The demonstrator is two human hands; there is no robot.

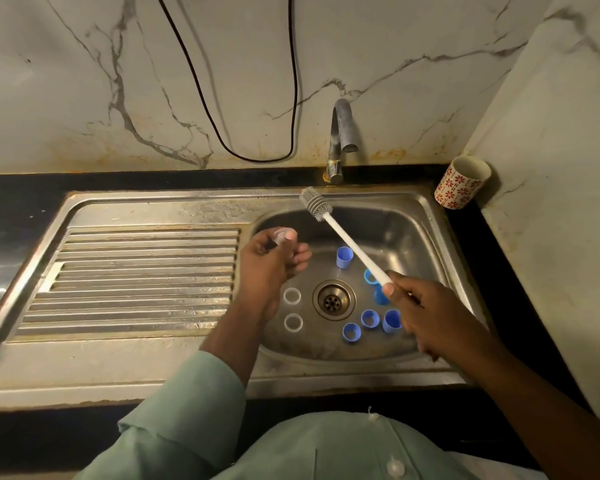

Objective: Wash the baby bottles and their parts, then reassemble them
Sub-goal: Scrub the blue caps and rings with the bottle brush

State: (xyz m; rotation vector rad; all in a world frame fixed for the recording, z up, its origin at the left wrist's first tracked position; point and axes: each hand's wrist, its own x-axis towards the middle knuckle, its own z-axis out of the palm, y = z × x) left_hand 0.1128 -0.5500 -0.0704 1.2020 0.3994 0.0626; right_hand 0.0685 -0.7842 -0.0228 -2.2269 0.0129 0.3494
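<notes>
Right hand (pixel 420 306) clamps the white handle of the bottle brush (pixel 343 237), bristle head angled up and away over the sink (pixel 413 209), beyond the drain (pixel 334 299). Left hand (pixel 274 261), left of the drain, pinches a small clear part (pixel 284 234) at its fingertips. Blue caps (pixel 344 257) sit right of the drain, clear rings (pixel 292 296) left.

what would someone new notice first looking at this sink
The white bottle brush held up over the basin in the right hand, its grey bristle head near the tap. Next, the blue caps scattered around the drain, and the left hand holding a small clear part above the basin's left edge.
</notes>
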